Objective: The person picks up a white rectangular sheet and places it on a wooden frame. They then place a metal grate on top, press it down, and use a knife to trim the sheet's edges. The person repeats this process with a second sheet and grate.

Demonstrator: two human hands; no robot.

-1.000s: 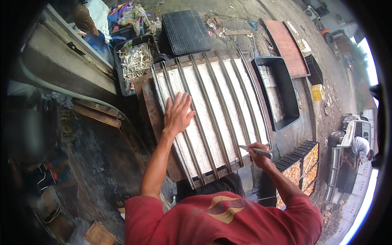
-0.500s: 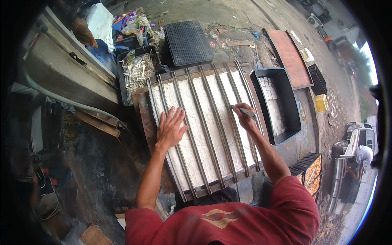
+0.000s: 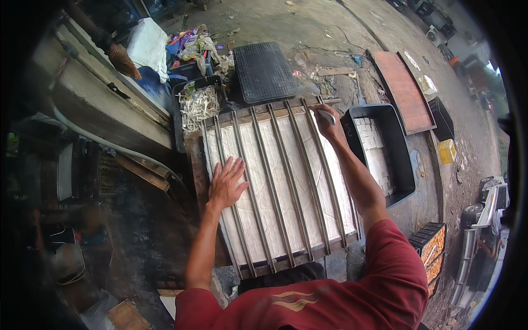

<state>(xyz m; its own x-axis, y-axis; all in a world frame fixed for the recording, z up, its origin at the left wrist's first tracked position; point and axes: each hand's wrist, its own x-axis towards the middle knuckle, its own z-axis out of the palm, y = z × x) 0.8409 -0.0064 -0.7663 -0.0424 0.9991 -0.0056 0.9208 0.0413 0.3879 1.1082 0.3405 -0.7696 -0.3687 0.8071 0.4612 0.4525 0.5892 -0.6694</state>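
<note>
Right hand gripping knife (grey), at slab's corner

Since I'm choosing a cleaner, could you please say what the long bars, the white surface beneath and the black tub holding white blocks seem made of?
Long bars: probably bare metal, judging by their grey sheen. White surface: perhaps cloth or plastic sheeting, since it looks creased; unclear which. Black tub: likely moulded plastic, smooth and slightly glossy, with rounded corners.

Smooth, faintly glossy metal bars
</note>
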